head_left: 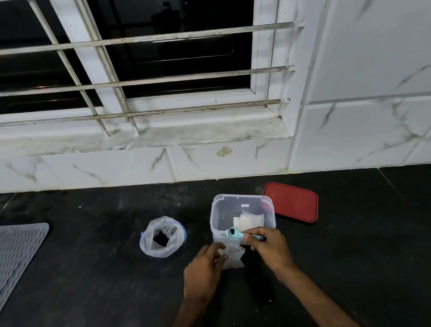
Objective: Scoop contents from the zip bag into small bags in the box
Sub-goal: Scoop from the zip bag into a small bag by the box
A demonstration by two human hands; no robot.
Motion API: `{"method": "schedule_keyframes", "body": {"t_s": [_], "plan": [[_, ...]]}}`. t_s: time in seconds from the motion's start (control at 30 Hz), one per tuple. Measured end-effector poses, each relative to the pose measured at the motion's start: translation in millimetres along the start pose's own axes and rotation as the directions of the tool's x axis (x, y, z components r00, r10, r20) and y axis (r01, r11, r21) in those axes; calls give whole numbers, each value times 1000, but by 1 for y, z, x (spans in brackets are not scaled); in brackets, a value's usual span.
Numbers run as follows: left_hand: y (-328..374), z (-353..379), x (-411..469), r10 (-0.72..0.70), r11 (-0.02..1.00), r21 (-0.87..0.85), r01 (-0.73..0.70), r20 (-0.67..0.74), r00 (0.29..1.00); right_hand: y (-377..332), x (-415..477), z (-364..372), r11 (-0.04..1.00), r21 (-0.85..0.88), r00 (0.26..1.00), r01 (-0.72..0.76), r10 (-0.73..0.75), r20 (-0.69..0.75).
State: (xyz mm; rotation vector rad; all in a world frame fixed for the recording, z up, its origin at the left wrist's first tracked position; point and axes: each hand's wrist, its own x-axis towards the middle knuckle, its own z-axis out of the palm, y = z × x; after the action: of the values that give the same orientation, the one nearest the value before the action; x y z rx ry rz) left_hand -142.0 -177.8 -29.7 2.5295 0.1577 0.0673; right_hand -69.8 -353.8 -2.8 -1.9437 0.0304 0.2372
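Observation:
An open zip bag (162,236) with a blue seal and dark contents stands on the black counter, left of a clear plastic box (242,215). Small white bags (248,221) lie inside the box. My left hand (204,272) pinches a small clear bag (233,258) just in front of the box. My right hand (269,247) grips the handle of a light blue scoop (234,233), whose bowl holds something dark and hovers above the small bag at the box's near wall.
A red lid (291,202) lies flat to the right of the box. A grey ribbed mat (4,262) covers the counter's left edge. A tiled wall and a barred window with a sill rise behind the counter.

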Motion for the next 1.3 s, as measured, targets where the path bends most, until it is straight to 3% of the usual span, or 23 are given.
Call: {"method": "schedule_keyframes", "body": {"t_s": [0.27,0.37,0.57,0.7,0.83,0.97,1.13,1.3], "plan": [[7,-3,8,20,1000,-9,-20,-11,1000,8,-3,-10,959,-237,987,155,-140,80],[1,-2,6,6,1000,-9,-6,0,1000,11,-8,1,810,-507,953,296,-217,211],[-8,2,3,-4,1000,-10,4,-13,1000,8,-16,18,782,-537,949,315,-277,153],[-9,2,5,1,1000,-30,-2,-34,999,12,-24,14,850,-495,977,181,-212,-6],[-6,3,3,22,999,-50,-23,-25,999,17,-27,7,990,-137,995,18,-31,-96],[-6,-1,8,17,997,-74,-20,-40,999,13,-31,5,998,43,993,-49,53,-104],[-4,-5,9,39,991,-124,-44,-41,998,4,-28,3,998,48,988,-35,42,-150],[-27,-40,17,-141,958,-282,57,-289,947,-28,-21,35,998,-9,997,68,-69,-46]]}}
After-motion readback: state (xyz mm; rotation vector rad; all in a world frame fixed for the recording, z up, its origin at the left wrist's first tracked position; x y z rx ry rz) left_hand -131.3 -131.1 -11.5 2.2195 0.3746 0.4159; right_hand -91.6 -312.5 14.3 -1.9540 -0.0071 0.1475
